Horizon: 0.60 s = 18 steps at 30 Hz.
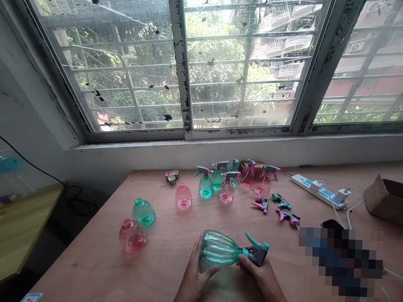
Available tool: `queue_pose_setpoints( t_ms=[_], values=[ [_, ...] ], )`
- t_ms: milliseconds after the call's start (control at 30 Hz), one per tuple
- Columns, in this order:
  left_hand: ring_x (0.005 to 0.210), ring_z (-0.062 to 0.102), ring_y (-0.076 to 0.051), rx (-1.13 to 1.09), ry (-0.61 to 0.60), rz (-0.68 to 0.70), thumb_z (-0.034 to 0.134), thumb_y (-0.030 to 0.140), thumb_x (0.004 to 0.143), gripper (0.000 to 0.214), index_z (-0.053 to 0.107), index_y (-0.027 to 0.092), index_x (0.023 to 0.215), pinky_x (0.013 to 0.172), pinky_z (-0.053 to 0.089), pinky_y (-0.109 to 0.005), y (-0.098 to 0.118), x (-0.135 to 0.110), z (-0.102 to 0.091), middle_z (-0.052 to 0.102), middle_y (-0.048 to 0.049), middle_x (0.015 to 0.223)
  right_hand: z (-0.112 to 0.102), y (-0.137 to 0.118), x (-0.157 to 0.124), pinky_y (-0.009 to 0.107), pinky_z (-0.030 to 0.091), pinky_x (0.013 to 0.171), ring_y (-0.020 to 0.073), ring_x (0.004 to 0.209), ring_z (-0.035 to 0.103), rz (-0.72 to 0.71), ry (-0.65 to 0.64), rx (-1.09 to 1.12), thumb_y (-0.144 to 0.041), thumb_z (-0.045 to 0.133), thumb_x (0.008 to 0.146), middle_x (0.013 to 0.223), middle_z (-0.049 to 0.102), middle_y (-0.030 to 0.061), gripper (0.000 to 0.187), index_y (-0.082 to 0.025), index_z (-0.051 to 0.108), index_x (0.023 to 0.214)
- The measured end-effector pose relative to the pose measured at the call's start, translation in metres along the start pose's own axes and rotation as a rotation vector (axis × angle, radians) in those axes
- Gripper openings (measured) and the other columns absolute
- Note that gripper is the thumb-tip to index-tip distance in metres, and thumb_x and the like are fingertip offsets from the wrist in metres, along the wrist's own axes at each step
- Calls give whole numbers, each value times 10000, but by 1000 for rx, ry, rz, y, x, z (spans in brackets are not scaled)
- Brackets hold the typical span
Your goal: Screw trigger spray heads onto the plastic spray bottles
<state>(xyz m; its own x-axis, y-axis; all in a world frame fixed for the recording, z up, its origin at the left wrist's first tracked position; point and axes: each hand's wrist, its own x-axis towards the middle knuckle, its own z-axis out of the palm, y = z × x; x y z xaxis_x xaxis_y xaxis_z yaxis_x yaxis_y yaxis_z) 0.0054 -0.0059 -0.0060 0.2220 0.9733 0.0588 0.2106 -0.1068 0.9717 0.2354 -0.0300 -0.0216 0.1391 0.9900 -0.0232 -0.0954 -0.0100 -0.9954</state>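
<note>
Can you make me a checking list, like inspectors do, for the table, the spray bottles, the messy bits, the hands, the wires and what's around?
Surface: wooden table, with things spread over it.
Main things: green spray bottle, held sideways; three bottles without heads; bottles with heads at the back; three loose spray heads.
Clutter: small blocks, cardboard box; pixelated patch, contents unclear.
Hands: left hand at the held bottle's base, right hand at its neck.
Cables: white cables by the power strip; black cable at left.
Surroundings: barred window behind the table.
</note>
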Motion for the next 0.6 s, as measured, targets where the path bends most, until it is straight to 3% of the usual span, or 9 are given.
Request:
queue_pose_setpoints(
  t_ms=[200,467,600],
  values=[
    [1485,289,-321,-53,-12,-13,776,437,754,919,330,184,1517,1228,213,-483,0,0,0,355,-154,1594,1,3,1,342,471,666,236,694,656,-2,-17,2,-482,747,799,728,740,18,340,-201,658,968],
    [1499,262,-282,-34,1,5,781,367,763,902,313,265,1526,1242,183,-462,0,1,0,335,-88,1614,-1,12,3,347,478,637,219,637,626,-1,-6,18,-487,735,810,715,733,17,350,-198,653,989],
    [1482,296,-323,-46,-4,-11,801,381,737,919,340,233,1518,1232,205,-491,4,0,0,391,-125,1581,-1,11,3,351,486,646,223,631,634,-4,2,0,-496,743,798,705,735,22,352,-199,667,972]
  ],
)
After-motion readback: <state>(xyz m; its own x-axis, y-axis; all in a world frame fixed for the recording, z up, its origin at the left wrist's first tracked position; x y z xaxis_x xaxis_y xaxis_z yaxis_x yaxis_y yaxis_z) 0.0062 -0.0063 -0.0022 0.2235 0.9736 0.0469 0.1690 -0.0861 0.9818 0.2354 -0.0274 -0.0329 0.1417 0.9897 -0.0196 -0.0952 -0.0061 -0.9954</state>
